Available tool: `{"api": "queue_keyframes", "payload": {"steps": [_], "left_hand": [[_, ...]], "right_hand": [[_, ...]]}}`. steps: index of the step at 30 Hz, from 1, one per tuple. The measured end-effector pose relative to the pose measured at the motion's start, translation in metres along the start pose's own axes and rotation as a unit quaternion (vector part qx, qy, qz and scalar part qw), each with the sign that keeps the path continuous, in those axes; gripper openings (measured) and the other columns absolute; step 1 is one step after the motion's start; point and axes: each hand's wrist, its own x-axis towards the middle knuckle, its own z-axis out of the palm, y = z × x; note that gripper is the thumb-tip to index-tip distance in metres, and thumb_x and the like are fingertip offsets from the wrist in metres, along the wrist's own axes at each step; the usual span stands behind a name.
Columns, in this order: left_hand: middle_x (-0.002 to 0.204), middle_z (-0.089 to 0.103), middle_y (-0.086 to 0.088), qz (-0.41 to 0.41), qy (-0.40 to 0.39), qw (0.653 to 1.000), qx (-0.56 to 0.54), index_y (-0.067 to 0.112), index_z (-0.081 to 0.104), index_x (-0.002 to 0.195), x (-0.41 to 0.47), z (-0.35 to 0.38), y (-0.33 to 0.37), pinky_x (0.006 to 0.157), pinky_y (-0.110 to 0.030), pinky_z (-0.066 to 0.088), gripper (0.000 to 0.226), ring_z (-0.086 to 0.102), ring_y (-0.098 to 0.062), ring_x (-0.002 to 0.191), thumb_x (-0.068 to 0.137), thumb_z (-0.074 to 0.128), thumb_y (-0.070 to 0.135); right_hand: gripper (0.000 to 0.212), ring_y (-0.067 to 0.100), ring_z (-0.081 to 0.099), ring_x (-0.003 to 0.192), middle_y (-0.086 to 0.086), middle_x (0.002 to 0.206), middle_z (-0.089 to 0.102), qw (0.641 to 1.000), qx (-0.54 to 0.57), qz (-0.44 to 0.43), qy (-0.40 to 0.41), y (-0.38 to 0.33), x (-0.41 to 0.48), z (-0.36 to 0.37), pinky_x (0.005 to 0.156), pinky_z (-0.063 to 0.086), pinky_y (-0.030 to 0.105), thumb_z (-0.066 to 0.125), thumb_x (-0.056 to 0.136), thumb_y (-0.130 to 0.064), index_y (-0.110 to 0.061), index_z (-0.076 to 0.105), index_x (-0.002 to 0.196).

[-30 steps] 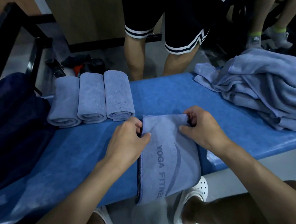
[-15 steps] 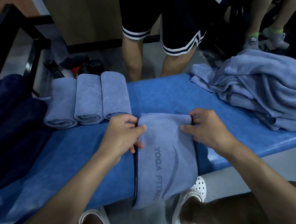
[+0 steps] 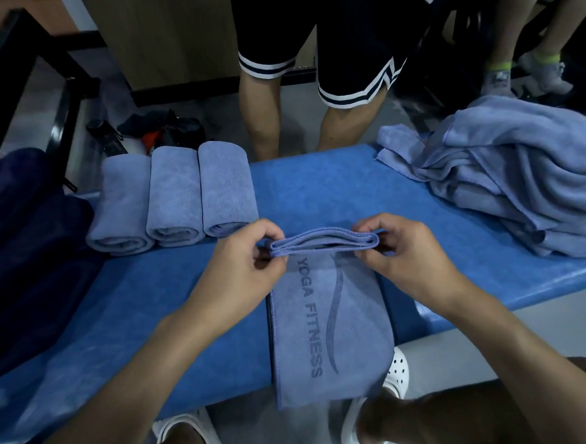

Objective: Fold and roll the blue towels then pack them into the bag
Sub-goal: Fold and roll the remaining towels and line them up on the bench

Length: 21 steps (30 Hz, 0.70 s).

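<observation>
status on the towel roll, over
Both pinching, left hand and right hand, at far end of folded towel, first turn made. Three rolled towels alongside. Nothing blocking.

A second ago the far end of the folded towel [image 3: 329, 326] lay flat on the desk [image 3: 317, 186] under my fingers. Now that end is lifted off the surface and turned back toward me into a first narrow fold, its stacked edges showing. My left grip [image 3: 242, 262] and right grip [image 3: 406, 249] have gone from pressing flat to pinching the fold's two ends.
</observation>
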Motion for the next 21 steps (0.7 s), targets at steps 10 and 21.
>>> {"api": "queue_keyframes", "payload": {"steps": [10,21], "left_hand": [[0.108,0.057,0.005,0.143,-0.053,0.975,0.159,0.020,0.047,0.085,-0.008,-0.004,-0.005,0.068,-0.027,0.044,0.032,0.049,-0.009,0.075,0.080,0.060,-0.009],[0.132,0.051,0.007,0.178,-0.077,0.946,0.260,0.019,0.039,0.081,-0.007,0.000,-0.017,0.088,-0.021,0.041,0.031,0.052,-0.016,0.109,0.082,0.058,-0.005]], "right_hand": [[0.017,0.000,0.060,0.091,-0.005,0.109,0.063,0.976,-0.157,-0.140,-0.052,0.010,-0.011,-0.008,0.073,0.048,0.022,0.075,0.077,0.003,-0.010,0.068,0.085],[0.022,0.024,0.065,0.101,-0.004,0.122,0.065,0.920,-0.350,-0.169,-0.054,0.014,-0.011,-0.004,0.075,0.058,0.040,0.065,0.079,0.005,-0.011,0.072,0.092]]}}
